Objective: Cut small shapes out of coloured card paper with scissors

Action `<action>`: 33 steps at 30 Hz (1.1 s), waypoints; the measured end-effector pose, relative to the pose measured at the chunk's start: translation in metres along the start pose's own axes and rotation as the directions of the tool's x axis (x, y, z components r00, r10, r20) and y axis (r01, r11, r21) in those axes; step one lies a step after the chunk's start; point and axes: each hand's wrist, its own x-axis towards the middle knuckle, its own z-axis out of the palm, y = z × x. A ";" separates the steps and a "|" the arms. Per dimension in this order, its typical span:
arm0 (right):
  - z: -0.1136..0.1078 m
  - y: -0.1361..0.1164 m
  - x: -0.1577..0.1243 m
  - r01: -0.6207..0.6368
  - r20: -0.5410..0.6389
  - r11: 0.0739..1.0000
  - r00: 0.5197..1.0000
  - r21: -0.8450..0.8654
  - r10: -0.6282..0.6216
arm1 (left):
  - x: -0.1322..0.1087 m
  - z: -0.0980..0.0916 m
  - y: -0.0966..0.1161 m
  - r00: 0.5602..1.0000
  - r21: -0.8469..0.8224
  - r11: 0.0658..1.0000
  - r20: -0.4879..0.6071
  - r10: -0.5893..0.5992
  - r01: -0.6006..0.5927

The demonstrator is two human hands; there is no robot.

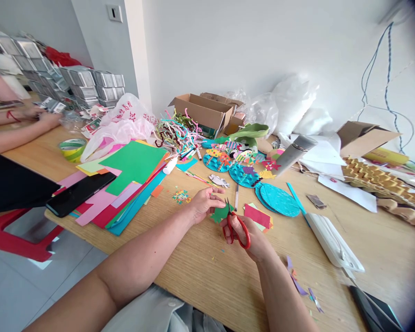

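Note:
My left hand [205,205] pinches a small piece of green paper [220,213] above the table. In my right hand [251,237] is a pair of red-handled scissors [244,230], with my fingers through the loops and the dark blades pointing up at the green paper. Just right of the scissors lie small red, yellow and pale green paper pieces [257,216]. A pen [236,198] rests beyond my hands. Left of them is a little heap of coloured paper bits [181,197]. A white fish cutout [218,180] lies farther back.
Stacked coloured paper [138,159] and a black phone [79,193] lie left. Blue discs with paper fish [244,175], pipe cleaners [178,131] and a cardboard box [204,110] are behind. A grey bottle [295,152] and white power strip [332,242] stand right. Another person's hands [48,117] work far left.

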 end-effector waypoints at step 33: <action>0.003 -0.010 0.000 -0.022 -0.043 0.988 0.999 -0.155 0.016 | 0.001 -0.001 -0.002 1.000 -0.004 1.000 -0.005 -0.001 0.001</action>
